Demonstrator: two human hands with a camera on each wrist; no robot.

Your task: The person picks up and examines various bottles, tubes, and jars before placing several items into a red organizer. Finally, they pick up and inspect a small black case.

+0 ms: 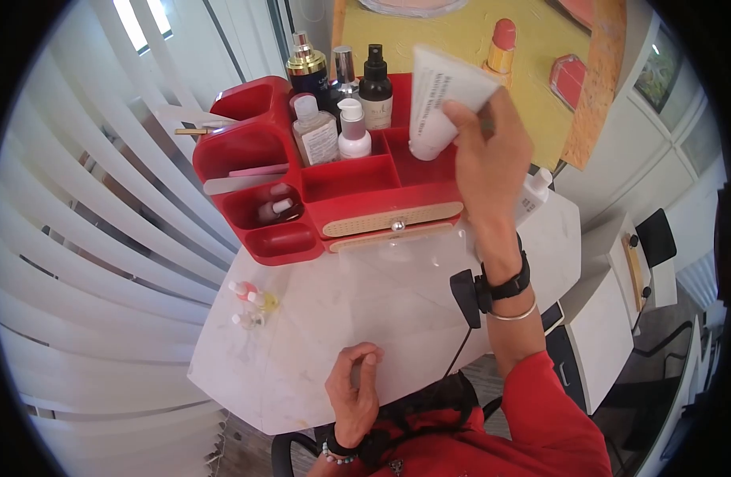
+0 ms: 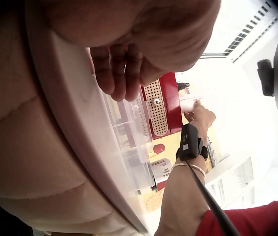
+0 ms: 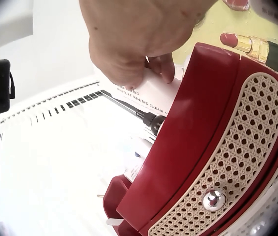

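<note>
Presently, my R hand (image 1: pixel 493 163) grips a white tube (image 1: pixel 441 99) w/ cap end down, at the red organizer (image 1: pixel 365 205); my L hand (image 1: pixel 353 397), loosely curled, nr. the table (image 1: pixel 302 358) edge.

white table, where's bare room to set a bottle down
The table is bare between the small bottles and the left hand, and at right, past the lone white bottle. Bottles crowd the back of the red organizer, and a clear tray takes up space in front.
</note>
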